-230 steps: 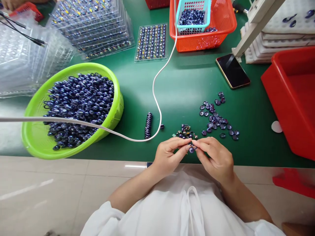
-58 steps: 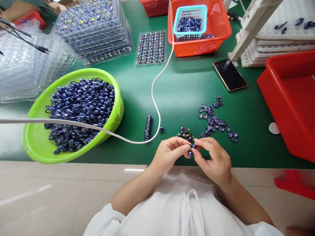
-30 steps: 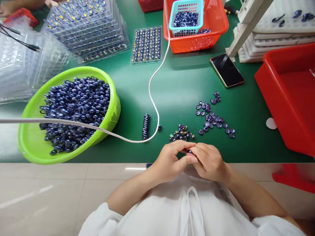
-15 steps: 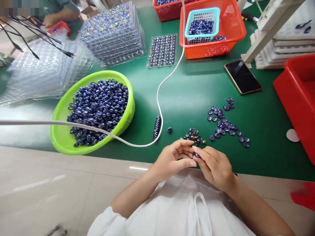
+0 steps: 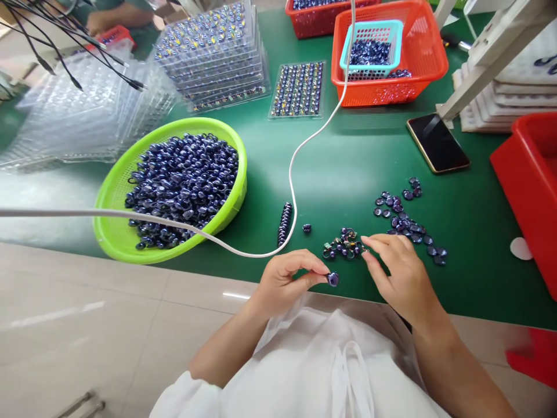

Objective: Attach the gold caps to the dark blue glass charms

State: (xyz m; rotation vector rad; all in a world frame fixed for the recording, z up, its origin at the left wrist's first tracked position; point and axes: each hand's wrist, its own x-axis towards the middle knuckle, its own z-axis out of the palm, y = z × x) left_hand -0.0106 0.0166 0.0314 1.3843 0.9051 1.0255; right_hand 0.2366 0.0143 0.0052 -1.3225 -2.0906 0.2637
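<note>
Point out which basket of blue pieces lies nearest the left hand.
The round lime-green basket, just left of the left hand pinching a blue piece; the turquoise basket sits far back, nested in the orange basket.

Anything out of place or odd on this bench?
A white cable crosses over the green basket and its dark pieces, then loops over the mat beside a stacked row. One stray piece sits alone just right of that loop. The left hand holds a single piece. Nothing looks spilled or broken.
</note>
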